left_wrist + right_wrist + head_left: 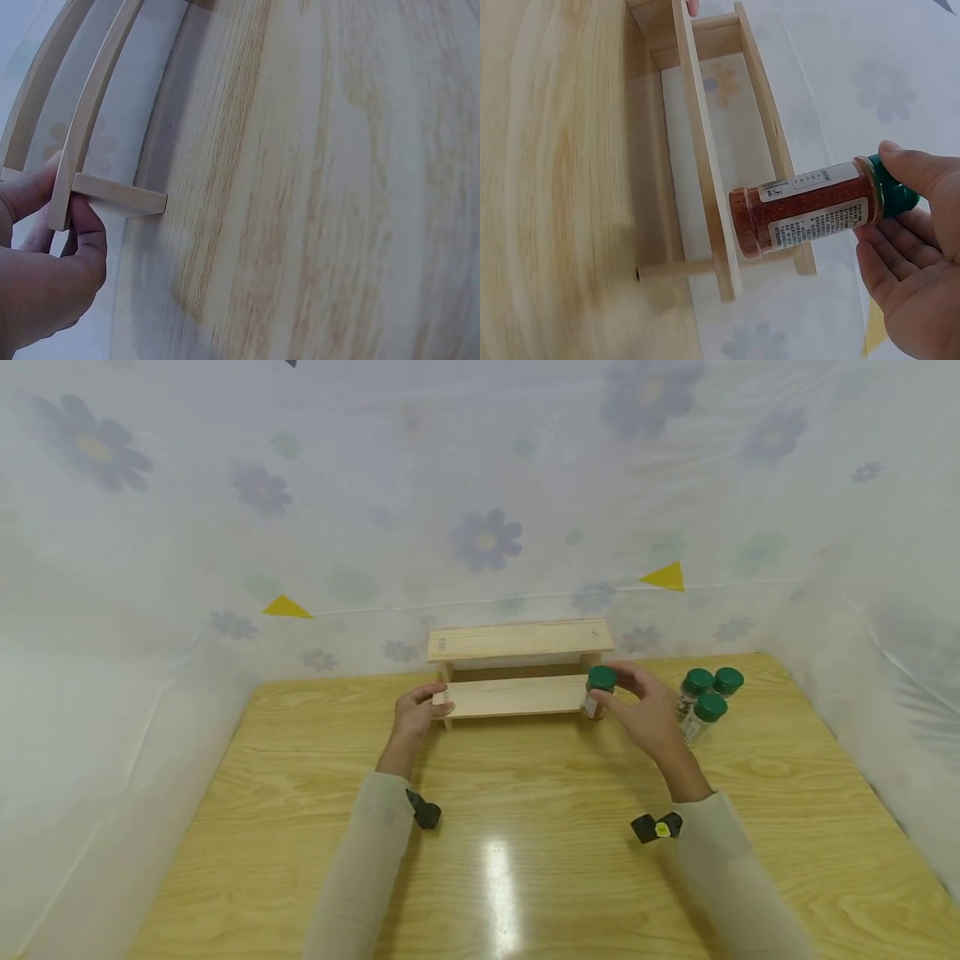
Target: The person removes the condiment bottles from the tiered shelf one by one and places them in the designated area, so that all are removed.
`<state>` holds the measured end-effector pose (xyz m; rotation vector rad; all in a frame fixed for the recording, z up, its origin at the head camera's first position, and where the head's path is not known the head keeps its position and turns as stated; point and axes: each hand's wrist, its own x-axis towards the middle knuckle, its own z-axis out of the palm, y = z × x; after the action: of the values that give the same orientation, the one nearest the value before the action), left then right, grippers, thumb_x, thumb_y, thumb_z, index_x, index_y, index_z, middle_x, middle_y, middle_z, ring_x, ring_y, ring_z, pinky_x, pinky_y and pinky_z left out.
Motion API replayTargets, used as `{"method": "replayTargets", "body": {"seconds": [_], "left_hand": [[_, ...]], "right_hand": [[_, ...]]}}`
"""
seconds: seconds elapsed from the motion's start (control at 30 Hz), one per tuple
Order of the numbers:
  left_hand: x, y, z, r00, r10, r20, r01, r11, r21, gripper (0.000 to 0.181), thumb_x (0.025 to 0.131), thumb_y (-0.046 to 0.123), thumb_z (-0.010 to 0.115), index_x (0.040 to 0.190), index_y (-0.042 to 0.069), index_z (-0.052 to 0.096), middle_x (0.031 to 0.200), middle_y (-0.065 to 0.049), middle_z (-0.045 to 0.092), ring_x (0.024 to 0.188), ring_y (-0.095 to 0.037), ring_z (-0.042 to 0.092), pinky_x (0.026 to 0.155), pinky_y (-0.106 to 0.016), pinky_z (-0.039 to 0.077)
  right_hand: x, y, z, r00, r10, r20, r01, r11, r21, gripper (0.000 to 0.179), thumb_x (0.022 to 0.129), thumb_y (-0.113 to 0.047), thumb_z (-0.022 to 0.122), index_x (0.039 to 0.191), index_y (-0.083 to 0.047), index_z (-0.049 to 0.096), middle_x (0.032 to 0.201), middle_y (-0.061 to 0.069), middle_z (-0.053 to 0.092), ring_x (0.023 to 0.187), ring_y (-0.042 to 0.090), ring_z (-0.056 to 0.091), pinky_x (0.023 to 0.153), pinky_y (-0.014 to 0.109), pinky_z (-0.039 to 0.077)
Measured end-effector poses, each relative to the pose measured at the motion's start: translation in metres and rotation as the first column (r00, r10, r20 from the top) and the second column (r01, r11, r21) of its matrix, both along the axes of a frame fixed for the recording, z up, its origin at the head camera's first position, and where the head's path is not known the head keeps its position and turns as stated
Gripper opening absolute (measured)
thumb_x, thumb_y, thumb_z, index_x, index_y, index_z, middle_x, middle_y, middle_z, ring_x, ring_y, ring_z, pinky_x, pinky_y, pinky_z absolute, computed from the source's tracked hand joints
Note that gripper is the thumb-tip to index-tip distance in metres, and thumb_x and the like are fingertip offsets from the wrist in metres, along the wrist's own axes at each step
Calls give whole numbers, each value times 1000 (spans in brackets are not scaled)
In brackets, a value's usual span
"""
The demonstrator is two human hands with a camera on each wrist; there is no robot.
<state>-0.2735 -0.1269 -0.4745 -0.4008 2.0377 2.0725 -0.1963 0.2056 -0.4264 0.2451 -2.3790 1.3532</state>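
Observation:
A two-tier wooden shelf rack (517,697) stands at the back of the table. My left hand (415,717) grips the left end of its lower board, thumb on top and fingers beneath, as the left wrist view also shows. At the board's right end, my right hand (651,717) holds a spice jar (802,206) by its green cap (891,187), between thumb and fingers. Red seasoning fills the clear jar, which bears white labels. Its base is right at the lower board's edge in the right wrist view.
Several more green-capped spice jars (703,717) stand grouped on the table just right of my right hand. Behind the rack hangs a white flowered sheet (420,527) with yellow triangles on it. The wood-grain table (570,860) extends toward me.

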Motion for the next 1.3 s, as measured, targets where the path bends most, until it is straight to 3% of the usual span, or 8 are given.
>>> {"method": "replayTargets", "body": {"seconds": [0.2,0.27,0.5,0.83,1.03,1.3], "left_hand": [[1,0,4,1000,-10,11,10,1000,28,42,82,-2,70,122,5,63,150,-9,37,142,-26,29,104,-38,46],[2,0,7,1000,-16,10,16,999,35,42,82,-3,69,124,4,62,150,-10,37,141,-26,31,104,-39,46],[-1,-1,1,1000,-7,-8,7,1000,12,41,82,-2,70,122,6,63,147,-10,42,137,-27,37,102,-39,47],[0,-4,1,1000,-6,-1,7,999,33,43,82,-2,70,124,5,62,149,-9,40,139,-26,35,105,-40,45],[2,-4,2,1000,-1,-8,1,1000,6,42,82,-1,70,123,5,63,146,-10,43,138,-27,36,106,-40,44],[3,-6,0,1000,8,-11,-8,1000,-3,40,82,-1,71,121,7,64,145,-9,45,136,-26,38,104,-40,45]], "right_hand": [[15,24,4,996,-85,12,84,996,33,47,81,-16,76,124,-6,61,118,14,64,98,-20,48,89,7,44],[20,33,6,994,-111,14,110,993,38,47,81,-16,76,124,-4,60,116,10,64,97,-20,48,82,3,42],[33,64,20,981,-193,-28,190,979,-68,45,81,-6,74,123,1,59,103,-25,56,95,-12,56,79,3,45],[43,97,41,925,-356,-131,334,928,-166,41,79,3,73,118,1,64,100,-22,61,93,-7,60,86,6,46],[46,114,44,909,-406,-93,390,909,-148,42,81,-2,73,122,-2,62,102,-24,59,95,-9,58,86,6,45],[51,125,36,890,-454,-47,440,881,-172,42,81,-2,73,121,-2,62,99,-24,59,94,-10,58,84,4,44]]}}
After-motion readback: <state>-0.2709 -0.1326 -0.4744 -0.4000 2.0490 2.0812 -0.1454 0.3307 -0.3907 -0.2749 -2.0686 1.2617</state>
